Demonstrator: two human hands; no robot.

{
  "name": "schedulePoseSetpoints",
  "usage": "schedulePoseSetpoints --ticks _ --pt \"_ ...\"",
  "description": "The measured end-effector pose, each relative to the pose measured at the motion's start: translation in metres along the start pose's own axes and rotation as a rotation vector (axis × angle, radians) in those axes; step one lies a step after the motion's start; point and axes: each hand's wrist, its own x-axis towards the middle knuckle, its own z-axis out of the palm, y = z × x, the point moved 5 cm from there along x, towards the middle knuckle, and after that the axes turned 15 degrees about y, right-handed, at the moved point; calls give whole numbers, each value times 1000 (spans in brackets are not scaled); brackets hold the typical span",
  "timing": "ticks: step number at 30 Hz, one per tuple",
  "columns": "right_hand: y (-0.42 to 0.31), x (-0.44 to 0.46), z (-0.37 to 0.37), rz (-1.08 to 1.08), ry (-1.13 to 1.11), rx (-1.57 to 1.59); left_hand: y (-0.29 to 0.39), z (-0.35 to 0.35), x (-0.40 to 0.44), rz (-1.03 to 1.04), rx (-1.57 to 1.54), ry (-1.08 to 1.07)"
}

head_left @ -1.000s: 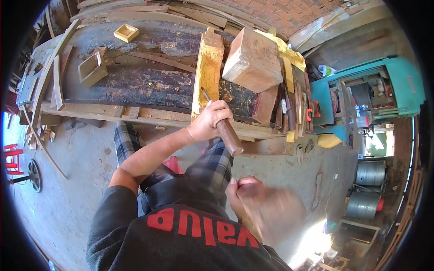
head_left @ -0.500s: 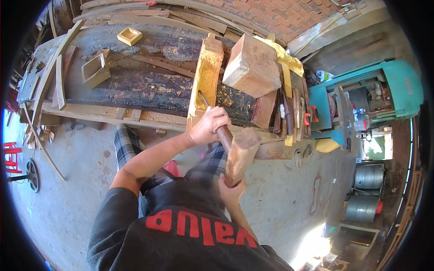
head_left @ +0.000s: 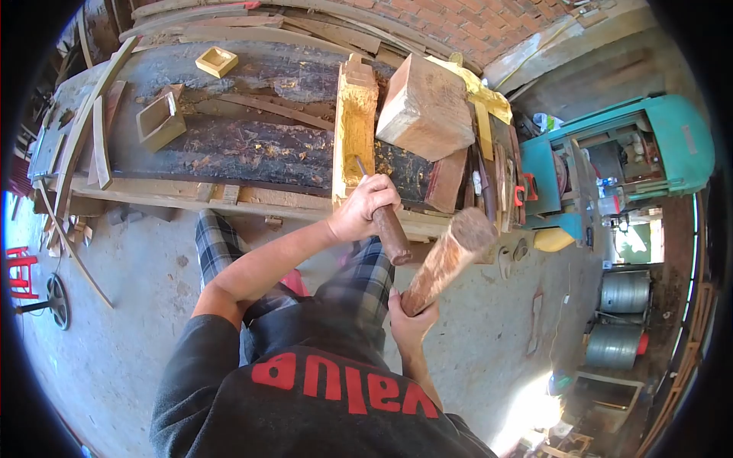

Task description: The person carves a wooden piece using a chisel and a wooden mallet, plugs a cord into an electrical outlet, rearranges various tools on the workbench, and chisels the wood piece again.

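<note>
The left hand [head_left: 365,208] is closed around the chisel [head_left: 392,238], and the right hand [head_left: 413,320] grips the low end of a wooden club [head_left: 449,258], apart from the chisel. The chisel's metal end points into the hollow of the yellow wood [head_left: 356,114] on the counter [head_left: 259,149]. The club looks hard and heavy, so I think the low end is the place to hold. The chisel looks stiff, with a round handle good for gripping. The left hand hides some of it, and I can't tell if its tip touches wood
</note>
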Motion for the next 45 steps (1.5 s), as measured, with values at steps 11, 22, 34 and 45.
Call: schedulePoseSetpoints --ticks 11,22,34,45 --pt "-34 -9 -21 -529 -246 -103 -13 -10 5 43 128 -69" --pt "-9 -11 -6 -286 -121 18 -19 -12 2 55 93 -61" --pt "-5 -20 19 -458 -152 38 -16 -17 13 23 84 -4" --pt "-4 -17 38 -219 -44 -68 -20 -22 12 43 111 -15"
